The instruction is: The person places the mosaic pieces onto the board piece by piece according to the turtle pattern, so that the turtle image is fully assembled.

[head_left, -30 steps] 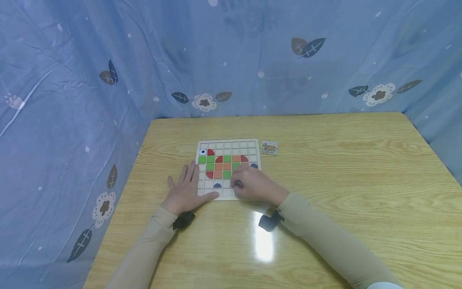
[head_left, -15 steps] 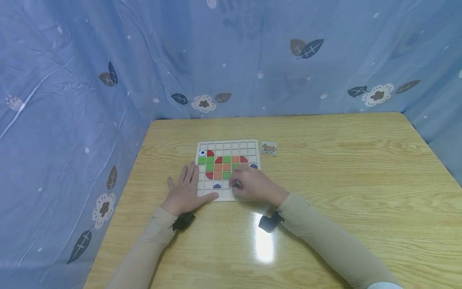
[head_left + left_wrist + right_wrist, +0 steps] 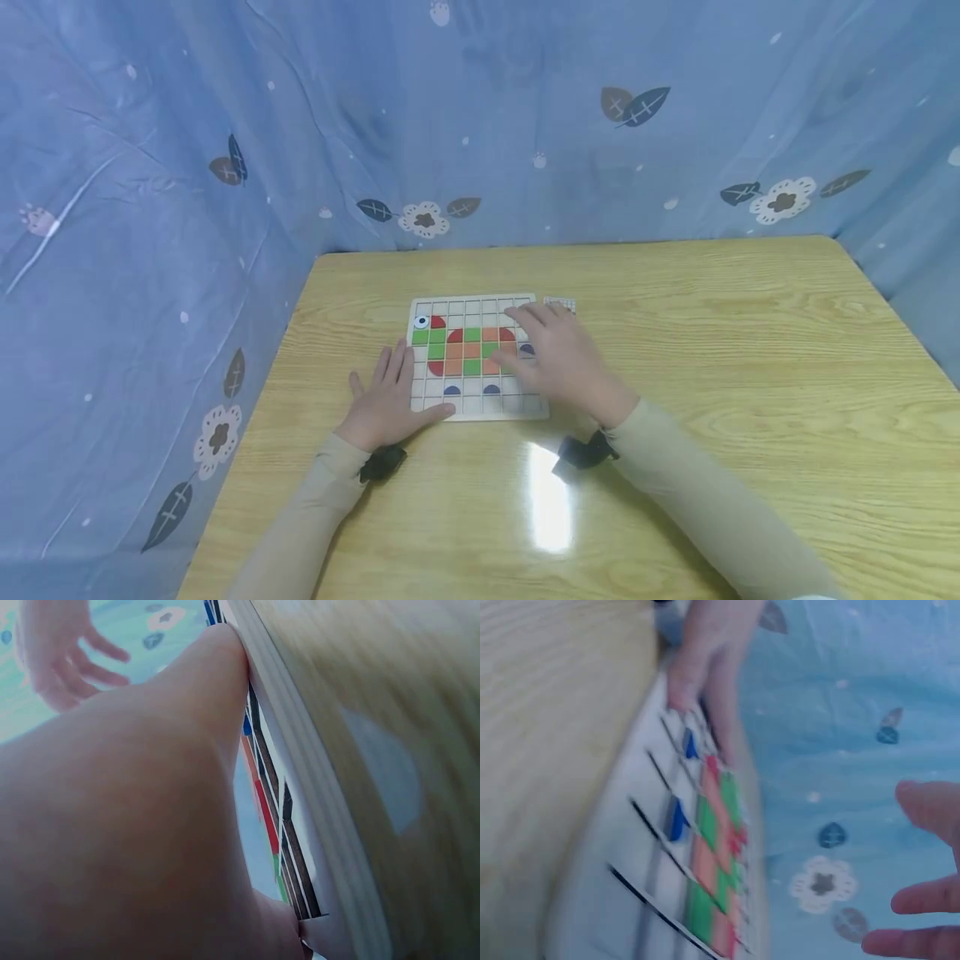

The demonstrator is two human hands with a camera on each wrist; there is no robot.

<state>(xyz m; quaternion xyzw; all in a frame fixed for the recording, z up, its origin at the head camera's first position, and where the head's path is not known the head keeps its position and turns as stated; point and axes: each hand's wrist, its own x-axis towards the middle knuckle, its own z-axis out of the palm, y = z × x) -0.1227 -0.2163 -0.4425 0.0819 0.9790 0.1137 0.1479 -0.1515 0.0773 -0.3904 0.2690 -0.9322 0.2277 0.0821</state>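
Note:
A white gridded board lies on the table, its cells partly filled with green, orange, red and blue tiles and one eye tile. My left hand rests on the board's left side with fingers straight, its thumb along the near edge. Above the board's right part hovers my right hand, fingers spread and holding nothing. Blue half-round tiles sit in the lower cells, and another blue tile shows by the right thumb. The right wrist view shows the right hand's fingers apart from the board.
A small pattern card lies beyond the board's upper right corner, mostly hidden by the right hand. The wooden table extends to the right. A blue patterned curtain hangs behind and at the left.
My right hand has let go of the blue half-round tile in a lower cell, opened its fingers and lifted up and to the right. My left hand stays put.

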